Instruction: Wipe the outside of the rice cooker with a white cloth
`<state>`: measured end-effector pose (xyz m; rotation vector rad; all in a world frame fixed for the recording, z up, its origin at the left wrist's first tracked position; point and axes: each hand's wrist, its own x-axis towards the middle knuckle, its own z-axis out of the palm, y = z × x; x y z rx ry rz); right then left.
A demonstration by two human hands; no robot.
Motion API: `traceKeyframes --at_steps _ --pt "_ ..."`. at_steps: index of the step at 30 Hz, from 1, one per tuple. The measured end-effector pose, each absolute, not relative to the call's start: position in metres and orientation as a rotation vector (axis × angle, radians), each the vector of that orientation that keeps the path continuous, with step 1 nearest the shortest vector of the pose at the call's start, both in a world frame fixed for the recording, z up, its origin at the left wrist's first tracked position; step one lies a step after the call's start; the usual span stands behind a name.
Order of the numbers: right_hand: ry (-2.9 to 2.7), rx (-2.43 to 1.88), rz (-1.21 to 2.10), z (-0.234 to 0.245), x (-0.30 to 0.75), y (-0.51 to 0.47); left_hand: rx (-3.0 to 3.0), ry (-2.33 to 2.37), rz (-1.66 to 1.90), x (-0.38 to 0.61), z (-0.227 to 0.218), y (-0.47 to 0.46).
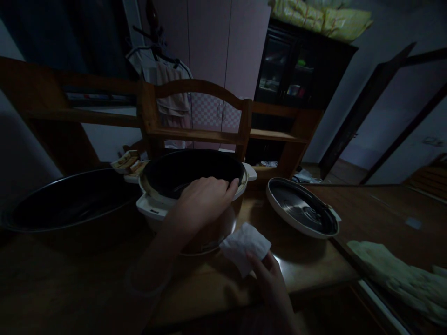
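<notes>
My left hand (206,197) reaches over the front of a white rice cooker (153,211), its back toward me. The thumb lies by the right part of the rim, and the other fingers bend down out of sight into the dark inside. My right hand (268,274) pinches a crumpled white tissue (246,246) in front of the cooker, low over the table. Right of the cooker, its round lid (302,209) lies with the metal inner side up. A large dark pot (73,200) stands left of the cooker.
Everything stands on a wooden table (314,267) with a wooden shelf frame (199,86) behind it. A small patterned box (126,161) sits between pot and cooker. Pale folded cloth (398,274) lies at the right. The room is dim.
</notes>
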<state>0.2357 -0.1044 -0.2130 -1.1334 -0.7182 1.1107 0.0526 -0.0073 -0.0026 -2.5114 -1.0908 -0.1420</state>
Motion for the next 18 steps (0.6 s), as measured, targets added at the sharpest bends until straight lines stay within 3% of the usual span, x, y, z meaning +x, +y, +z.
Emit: traceKeyframes --at_steps 14,18 --pt "-0.687 -0.988 1.262 -0.209 0.253 -0.116 -2.482 -1.342 -0.339 0.057 -0.001 -0.014" --pt "-0.710 -0.952 1.260 -0.190 0.252 -0.117 -2.450 -1.368 -0.572 0.062 0.002 -0.015"
